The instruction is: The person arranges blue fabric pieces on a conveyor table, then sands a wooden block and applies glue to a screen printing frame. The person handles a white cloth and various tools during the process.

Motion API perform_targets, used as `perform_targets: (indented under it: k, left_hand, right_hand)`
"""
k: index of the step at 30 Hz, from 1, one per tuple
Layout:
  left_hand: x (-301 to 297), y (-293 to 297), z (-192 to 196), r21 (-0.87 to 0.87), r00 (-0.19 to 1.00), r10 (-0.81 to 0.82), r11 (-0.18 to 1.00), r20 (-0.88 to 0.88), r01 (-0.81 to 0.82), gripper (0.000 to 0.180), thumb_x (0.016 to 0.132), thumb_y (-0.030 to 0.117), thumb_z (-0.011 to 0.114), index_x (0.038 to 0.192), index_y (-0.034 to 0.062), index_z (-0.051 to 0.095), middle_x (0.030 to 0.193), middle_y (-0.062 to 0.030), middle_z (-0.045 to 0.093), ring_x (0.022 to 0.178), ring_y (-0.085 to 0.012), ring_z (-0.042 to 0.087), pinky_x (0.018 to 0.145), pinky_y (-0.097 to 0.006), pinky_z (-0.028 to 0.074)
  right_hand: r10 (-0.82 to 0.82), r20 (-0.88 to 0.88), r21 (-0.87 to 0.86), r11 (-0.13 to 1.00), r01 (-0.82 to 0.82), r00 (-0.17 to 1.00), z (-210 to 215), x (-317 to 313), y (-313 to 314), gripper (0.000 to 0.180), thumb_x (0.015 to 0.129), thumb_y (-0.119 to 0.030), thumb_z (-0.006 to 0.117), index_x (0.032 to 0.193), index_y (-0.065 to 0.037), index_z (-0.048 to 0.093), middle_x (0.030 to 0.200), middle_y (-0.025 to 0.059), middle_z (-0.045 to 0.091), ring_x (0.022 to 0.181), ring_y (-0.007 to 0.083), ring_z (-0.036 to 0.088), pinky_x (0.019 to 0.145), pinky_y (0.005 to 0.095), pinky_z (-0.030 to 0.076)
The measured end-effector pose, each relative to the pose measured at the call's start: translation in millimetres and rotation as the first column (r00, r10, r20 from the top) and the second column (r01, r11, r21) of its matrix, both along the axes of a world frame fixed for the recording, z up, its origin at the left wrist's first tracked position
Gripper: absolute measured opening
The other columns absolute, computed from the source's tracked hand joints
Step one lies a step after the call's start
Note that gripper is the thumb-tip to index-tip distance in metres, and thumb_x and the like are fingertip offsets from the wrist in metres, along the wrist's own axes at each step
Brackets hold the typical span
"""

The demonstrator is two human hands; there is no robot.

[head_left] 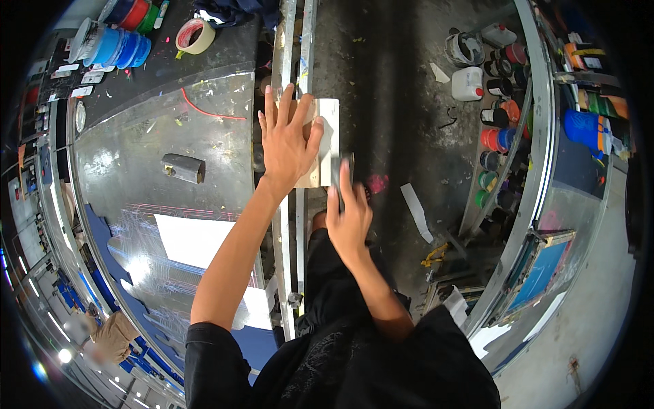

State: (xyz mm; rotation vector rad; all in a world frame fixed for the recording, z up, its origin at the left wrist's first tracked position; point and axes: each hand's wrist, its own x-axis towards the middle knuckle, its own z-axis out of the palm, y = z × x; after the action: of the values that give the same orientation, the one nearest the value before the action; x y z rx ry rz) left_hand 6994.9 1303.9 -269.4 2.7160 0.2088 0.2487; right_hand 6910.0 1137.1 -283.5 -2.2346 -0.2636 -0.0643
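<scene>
My left hand lies palm down with fingers spread, pressing on a pale, wood-like rectangular block. The block rests across the metal rails at the table's edge and juts out over the aisle on the right. My right hand is just below the block's lower right corner. Its fingers and thumb close round a small dark object, blurred and partly covered, whose kind I cannot make out. It is close to the block's right edge; I cannot tell whether they touch.
A dark tabletop on the left bears a tape roll, a dark small block, a red strip and a white sheet. Paint tubs stand far left. Across the aisle are jars, a white jug and a framed screen.
</scene>
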Motion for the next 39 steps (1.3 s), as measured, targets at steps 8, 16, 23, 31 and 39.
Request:
perform_targets:
  k: [8, 16, 23, 31, 39]
  left_hand:
    - [11, -8, 11, 0.012, 0.999, -0.051, 0.999, 0.000, 0.051, 0.047, 0.095, 0.036, 0.056, 0.136, 0.0123, 0.056, 0.150, -0.0191, 0.042, 0.148, -0.0497, 0.020, 0.110, -0.073, 0.027]
    - [-5, -4, 14, 0.029, 0.998, 0.021, 0.999, -0.053, -0.020, 0.049, 0.098, 0.039, 0.053, 0.138, 0.0108, 0.054, 0.153, -0.0197, 0.040, 0.150, -0.0482, 0.017, 0.114, -0.066, 0.025]
    - [2, -10, 22, 0.020, 0.998, -0.015, 1.000, -0.054, 0.016, 0.051, 0.097, 0.042, 0.051, 0.139, 0.0131, 0.052, 0.154, -0.0189, 0.038, 0.150, -0.0474, 0.016, 0.112, -0.070, 0.025]
    - [-8, -15, 28, 0.079, 0.999, 0.040, 0.996, -0.006, -0.039, 0.051, 0.095, 0.040, 0.055, 0.138, 0.0118, 0.054, 0.150, -0.0164, 0.043, 0.148, -0.0445, 0.024, 0.116, -0.060, 0.026]
    - [-9, -12, 28, 0.055, 0.998, 0.032, 0.998, 0.048, -0.035, 0.049, 0.093, 0.039, 0.056, 0.135, 0.0147, 0.055, 0.137, -0.0176, 0.049, 0.135, -0.0454, 0.037, 0.105, -0.056, 0.037]
  right_hand:
    - [-0.156, 0.100, -0.005, 0.988, 0.157, 0.983, -4, 179, 48, 0.046, 0.099, -0.026, 0.056, 0.142, -0.009, 0.054, 0.088, 0.0256, 0.064, 0.077, 0.0457, 0.065, 0.066, 0.0523, 0.052]
    - [-0.049, -0.017, 0.000, 0.999, 0.049, 0.999, 14, -1, 1, 0.050, 0.098, -0.019, 0.060, 0.146, -0.008, 0.052, 0.096, 0.0225, 0.067, 0.082, 0.0405, 0.068, 0.070, 0.0462, 0.056]
    - [-0.092, 0.056, 0.013, 0.996, 0.092, 0.994, 31, 143, 39, 0.051, 0.101, -0.027, 0.054, 0.150, -0.015, 0.047, 0.098, 0.0235, 0.064, 0.083, 0.0434, 0.066, 0.066, 0.0502, 0.052]
    - [-0.147, -0.405, -0.074, 0.989, 0.128, 0.902, -20, -106, -141, 0.048, 0.095, -0.023, 0.056, 0.141, -0.007, 0.054, 0.115, 0.0237, 0.066, 0.097, 0.0439, 0.066, 0.083, 0.0493, 0.051]
    - [-0.566, -0.170, -0.504, 0.753, 0.422, 0.807, -39, -63, -417, 0.055, 0.096, -0.035, 0.056, 0.140, -0.001, 0.055, 0.124, 0.0271, 0.065, 0.112, 0.0459, 0.062, 0.094, 0.0497, 0.050]
